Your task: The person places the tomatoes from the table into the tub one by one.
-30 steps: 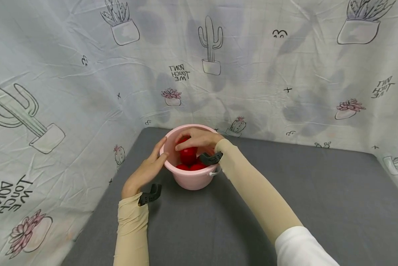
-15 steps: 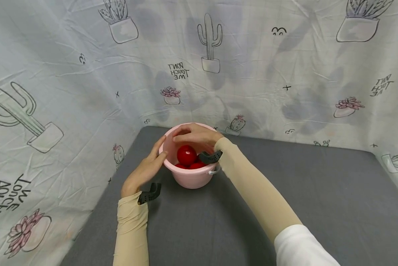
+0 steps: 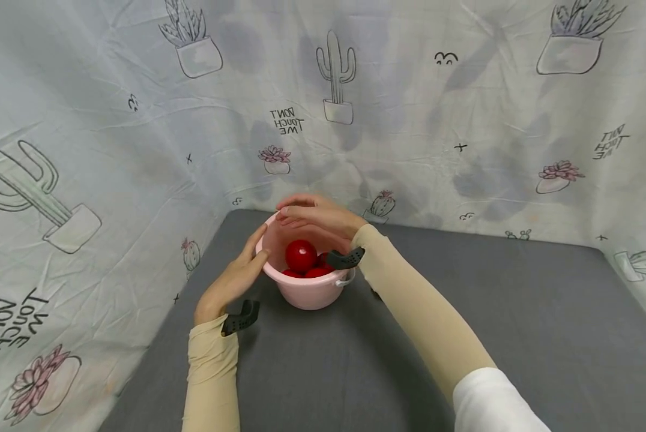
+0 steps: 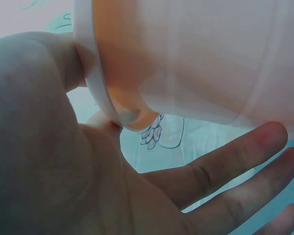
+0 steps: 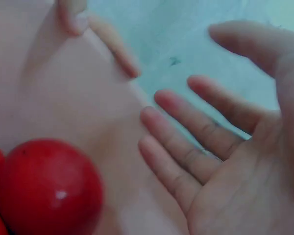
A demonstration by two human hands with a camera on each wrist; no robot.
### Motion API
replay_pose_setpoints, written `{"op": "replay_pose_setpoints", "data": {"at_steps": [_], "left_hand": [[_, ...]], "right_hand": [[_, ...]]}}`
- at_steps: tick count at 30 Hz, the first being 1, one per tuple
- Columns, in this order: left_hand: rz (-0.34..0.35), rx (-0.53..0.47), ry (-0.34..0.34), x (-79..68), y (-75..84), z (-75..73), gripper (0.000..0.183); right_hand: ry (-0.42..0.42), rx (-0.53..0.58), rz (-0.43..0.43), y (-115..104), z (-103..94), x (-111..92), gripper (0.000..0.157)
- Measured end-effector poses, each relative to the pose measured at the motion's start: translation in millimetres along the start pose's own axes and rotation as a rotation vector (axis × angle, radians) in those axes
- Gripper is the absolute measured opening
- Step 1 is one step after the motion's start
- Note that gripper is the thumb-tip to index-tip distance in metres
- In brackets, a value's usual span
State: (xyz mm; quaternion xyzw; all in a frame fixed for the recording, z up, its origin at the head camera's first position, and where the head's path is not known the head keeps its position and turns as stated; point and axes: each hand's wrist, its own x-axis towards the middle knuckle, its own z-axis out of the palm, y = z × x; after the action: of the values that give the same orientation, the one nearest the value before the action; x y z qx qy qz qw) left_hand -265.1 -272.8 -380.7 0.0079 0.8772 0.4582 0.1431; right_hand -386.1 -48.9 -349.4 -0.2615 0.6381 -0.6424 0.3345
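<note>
A pink bucket (image 3: 308, 297) stands upright on the grey table, and several glossy red balls (image 3: 301, 256) lie inside it. My left hand (image 3: 231, 282) holds the bucket's left rim, thumb hooked over the edge. In the left wrist view, this hand's other fingers stretch along the outside of the bucket (image 4: 210, 54). My right hand (image 3: 323, 215) hovers over the far side of the bucket's mouth. In the right wrist view, that hand (image 5: 230, 166) has its fingers spread with nothing in them, apart from the nearest red ball (image 5: 49, 191).
A grey cloth-covered table (image 3: 496, 324) extends right and toward me. White fabric (image 3: 409, 120) printed with cactus drawings hangs behind and on the left (image 3: 101, 180). The bucket's pale handle (image 3: 346, 279) hangs at its right side.
My right hand let go of a red ball inside the bucket, then rose and moved away toward the far rim. The left hand stays on the rim.
</note>
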Motion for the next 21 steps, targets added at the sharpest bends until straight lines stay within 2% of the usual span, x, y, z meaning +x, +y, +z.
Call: {"op": "replay_pose_setpoints", "data": {"at_steps": [6,8,11,14,16,21], "left_hand": [[-0.007,-0.002,0.022,-1.1,1.4,1.8,0.06],[0.003,0.005,0.029,-1.8,1.4,1.6,0.06],[0.011,0.0,0.028,-2.4,1.2,2.0,0.06],[0.02,0.007,0.021,-2.7,0.5,2.7,0.061],[0.02,0.011,0.019,-2.6,0.2,3.0,0.061],[0.006,0.001,0.017,-1.4,1.2,3.1,0.061]], "right_hand": [[0.13,0.08,-0.295,-8.4,-28.6,-45.3,0.033],[0.193,0.136,-0.366,-4.1,-42.0,-65.0,0.032],[0.286,0.241,-0.45,16.0,-64.2,-96.7,0.03],[0.376,0.357,-0.49,47.9,-82.5,-126.3,0.032],[0.427,0.407,-0.483,71.6,-90.2,-141.6,0.035],[0.491,0.459,-0.405,121.3,-94.0,-158.2,0.039]]}}
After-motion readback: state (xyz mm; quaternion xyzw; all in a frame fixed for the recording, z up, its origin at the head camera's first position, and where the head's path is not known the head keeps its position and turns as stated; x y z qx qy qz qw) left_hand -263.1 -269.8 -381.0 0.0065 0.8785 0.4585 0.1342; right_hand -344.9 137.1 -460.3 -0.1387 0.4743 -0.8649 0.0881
